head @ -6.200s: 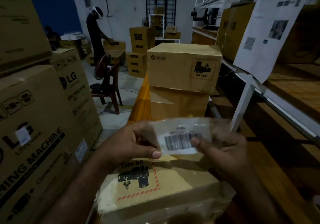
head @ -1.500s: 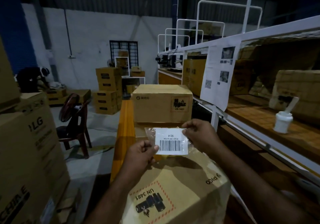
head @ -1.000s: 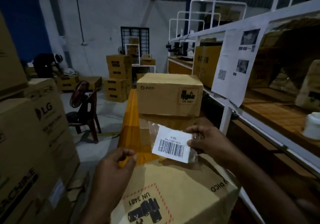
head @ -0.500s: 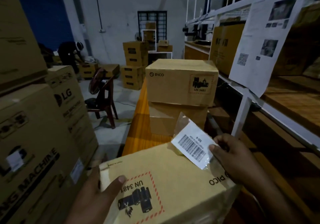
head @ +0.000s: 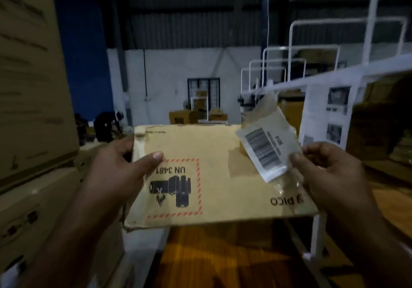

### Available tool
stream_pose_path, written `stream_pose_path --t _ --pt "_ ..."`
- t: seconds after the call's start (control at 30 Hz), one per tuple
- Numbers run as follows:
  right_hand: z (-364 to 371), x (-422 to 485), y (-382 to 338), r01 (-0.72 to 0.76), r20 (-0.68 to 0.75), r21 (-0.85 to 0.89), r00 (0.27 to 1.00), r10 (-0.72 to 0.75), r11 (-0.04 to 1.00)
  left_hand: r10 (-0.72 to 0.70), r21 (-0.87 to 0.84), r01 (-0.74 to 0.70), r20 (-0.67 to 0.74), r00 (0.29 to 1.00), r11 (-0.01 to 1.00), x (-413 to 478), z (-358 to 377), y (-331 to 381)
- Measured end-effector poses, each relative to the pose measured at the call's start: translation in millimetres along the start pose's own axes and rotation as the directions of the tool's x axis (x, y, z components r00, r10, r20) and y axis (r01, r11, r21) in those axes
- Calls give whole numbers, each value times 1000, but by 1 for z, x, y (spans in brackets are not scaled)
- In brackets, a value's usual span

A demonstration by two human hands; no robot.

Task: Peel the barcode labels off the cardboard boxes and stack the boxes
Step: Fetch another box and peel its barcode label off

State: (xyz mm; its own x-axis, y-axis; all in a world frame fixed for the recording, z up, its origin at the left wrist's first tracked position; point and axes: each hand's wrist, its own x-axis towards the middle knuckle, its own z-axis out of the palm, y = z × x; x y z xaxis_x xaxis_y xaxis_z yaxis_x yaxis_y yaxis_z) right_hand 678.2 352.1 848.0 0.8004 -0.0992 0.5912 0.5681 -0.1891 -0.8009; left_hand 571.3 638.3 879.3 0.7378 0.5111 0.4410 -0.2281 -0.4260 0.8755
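Note:
A brown PICO cardboard box with a red-bordered UN 3481 mark is raised in front of me, its printed face towards me. My left hand grips its left edge, thumb on the face. My right hand is at the box's right edge and pinches a peeled white barcode label in its clear plastic sleeve, which sticks up over the box's upper right corner. The stack of other PICO boxes is hidden behind the raised box.
Large LG cartons stand close on my left. A white metal shelf rack with a paper sheet taped to it runs along my right. An orange wooden surface lies below. A person bends over boxes far back.
The box has been lifted from the surface and now hides the stacked boxes. My left hand moved from the near corner to the left edge. The label stays in my right hand.

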Motion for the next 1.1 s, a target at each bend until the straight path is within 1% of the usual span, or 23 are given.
stream_pose_path --t 0.13,0.23,0.3,0.4,0.47,0.53,0.63,0.67,0.7,0.77,0.8,0.83,0.87,0.9,0.93,0.97,1.0,1.03,1.1 --pt "-6 20 -17 71 -67 50 995 -68 996 127 9 -127 -11 992 992 20 -2 32" --pt "-7 44 -29 144 -94 67 986 -138 987 218 7 -218 8 976 976 43 7 51" --pt "-5 66 -30 162 -107 47 982 -156 986 247 20 -247 19 969 969 64 18 55" --pt "7 99 -19 168 -125 -24 978 -170 985 237 75 -238 30 971 968 105 40 46" --pt "18 116 -4 122 -100 -48 987 -127 991 210 145 -210 15 978 967 133 58 31" --pt "31 128 19 41 -81 -64 996 -47 997 199 277 -186 -16 980 943 154 79 11" --pt "44 133 54 -68 -63 -109 996 62 992 183 496 -127 -64 981 859 171 106 -23" --pt "47 132 62 -85 -54 -112 995 79 990 176 527 -105 -87 980 843 173 112 -32" --pt "49 132 68 -90 -46 -110 995 86 990 173 520 -88 -118 978 850 173 117 -36" --pt "51 133 75 -71 -39 -145 997 67 987 203 465 -102 -174 964 879 176 124 -40" --pt "53 134 76 -51 -33 -173 998 46 984 216 426 -133 -153 964 895 178 127 -40" --pt "54 136 76 -31 -19 -198 999 28 980 200 363 -160 -77 977 918 177 129 -38" --pt "57 136 74 -21 -9 -218 1000 20 976 158 287 -164 41 987 944 177 132 -37" --pt "59 134 71 -12 -5 -231 1000 12 973 105 256 -146 168 980 956 174 136 -36" --pt "62 131 68 8 -15 -240 1000 -12 971 75 285 -152 266 961 946 171 139 -34" --pt "66 125 66 46 -32 -251 998 -56 967 69 355 -186 317 946 916 168 141 -34" --pt "70 117 62 86 -41 -257 994 -99 963 78 394 -213 331 940 894 164 143 -34" --pt "75 107 59 117 -35 -253 991 -130 960 87 395 -220 329 940 892 157 144 -33" --pt "88 87 57 135 36 -239 991 -130 961 88 359 -198 300 950 912 145 143 -37"
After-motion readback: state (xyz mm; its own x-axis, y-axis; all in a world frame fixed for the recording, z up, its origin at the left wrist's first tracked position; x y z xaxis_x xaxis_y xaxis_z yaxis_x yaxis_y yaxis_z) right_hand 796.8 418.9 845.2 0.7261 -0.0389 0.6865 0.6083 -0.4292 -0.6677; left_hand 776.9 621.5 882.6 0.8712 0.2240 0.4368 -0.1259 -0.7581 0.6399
